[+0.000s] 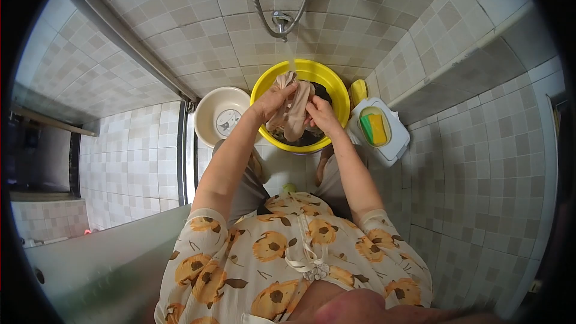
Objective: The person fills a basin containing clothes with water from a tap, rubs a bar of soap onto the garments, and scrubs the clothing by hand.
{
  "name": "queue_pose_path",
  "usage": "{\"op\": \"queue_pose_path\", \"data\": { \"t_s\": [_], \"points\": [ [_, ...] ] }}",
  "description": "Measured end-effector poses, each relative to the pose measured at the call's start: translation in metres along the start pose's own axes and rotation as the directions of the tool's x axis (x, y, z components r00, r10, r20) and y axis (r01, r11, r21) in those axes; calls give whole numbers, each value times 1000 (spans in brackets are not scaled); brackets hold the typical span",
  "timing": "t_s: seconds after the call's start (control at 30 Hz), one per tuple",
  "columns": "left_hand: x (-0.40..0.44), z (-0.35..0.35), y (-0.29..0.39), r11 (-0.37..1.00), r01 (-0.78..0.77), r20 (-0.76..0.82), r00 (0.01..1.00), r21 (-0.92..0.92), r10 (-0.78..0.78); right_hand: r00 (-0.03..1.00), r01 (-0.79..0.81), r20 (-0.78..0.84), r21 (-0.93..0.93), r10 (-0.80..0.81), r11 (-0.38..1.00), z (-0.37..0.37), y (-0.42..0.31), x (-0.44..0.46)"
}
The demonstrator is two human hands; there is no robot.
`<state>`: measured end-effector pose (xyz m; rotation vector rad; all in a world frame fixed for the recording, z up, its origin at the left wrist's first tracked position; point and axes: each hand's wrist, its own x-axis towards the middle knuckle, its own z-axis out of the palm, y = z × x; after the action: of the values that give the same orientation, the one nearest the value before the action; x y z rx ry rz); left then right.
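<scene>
Over a yellow basin [343,91], a beige cloth garment [294,114] hangs bunched between both hands. My left hand [275,101] is closed on its upper left part, under a stream of water from the tap [282,24]. On the garment's right side, my right hand [323,114] grips the fabric with bent fingers. Dark wet laundry [321,92] lies in the basin beneath, partly hidden by the garment and the hands. What sort of garment it is, I cannot tell.
A cream basin [206,121] with a printed bottom stands at the left. To the right, a white lidded container [396,144] carries a dish with a green and yellow sponge [377,129]. Behind it is a yellow object [358,91]. A shower hose [255,0] hangs on the tiled wall.
</scene>
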<state>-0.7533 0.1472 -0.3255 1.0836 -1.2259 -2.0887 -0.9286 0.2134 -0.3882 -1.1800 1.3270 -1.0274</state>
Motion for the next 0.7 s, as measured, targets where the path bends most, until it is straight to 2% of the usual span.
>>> {"op": "queue_pose_path", "data": {
  "t_s": [0.13,0.23,0.3,0.33,0.4,0.47,0.57,0.6,0.67,0.7],
  "points": [
    [14,-14,-26,995,-38,38,998,-92,42,997,-72,21,-42,73,996,4,1,-6],
    [13,-22,-38,985,-85,-6,996,-148,85,986,-126,90,-121,137,985,4,4,-11],
    [0,-20,-35,996,-73,-115,991,-58,66,978,-123,156,-83,135,989,7,-1,-20],
    [2,-21,-41,996,-71,-115,991,-61,64,978,-127,156,-85,139,988,10,0,-24],
    [9,-27,-58,999,9,-128,992,-42,-14,981,-172,103,53,166,984,15,1,-27],
    [11,-31,-68,998,-7,-124,992,-56,0,971,-221,103,32,216,975,7,12,-26],
    [8,-37,-67,999,-33,-125,992,-32,29,999,31,-18,-141,-34,990,-3,26,-23],
    [5,-37,-64,999,-41,-121,992,4,42,999,31,-19,-139,-34,990,-6,29,-20],
    [3,-39,-55,997,-42,-157,986,63,52,953,215,-143,-301,-267,929,-9,27,-17],
    [3,-39,-50,992,-44,-194,979,121,67,938,227,-167,-369,-305,901,-14,19,-21]
  ]
}}
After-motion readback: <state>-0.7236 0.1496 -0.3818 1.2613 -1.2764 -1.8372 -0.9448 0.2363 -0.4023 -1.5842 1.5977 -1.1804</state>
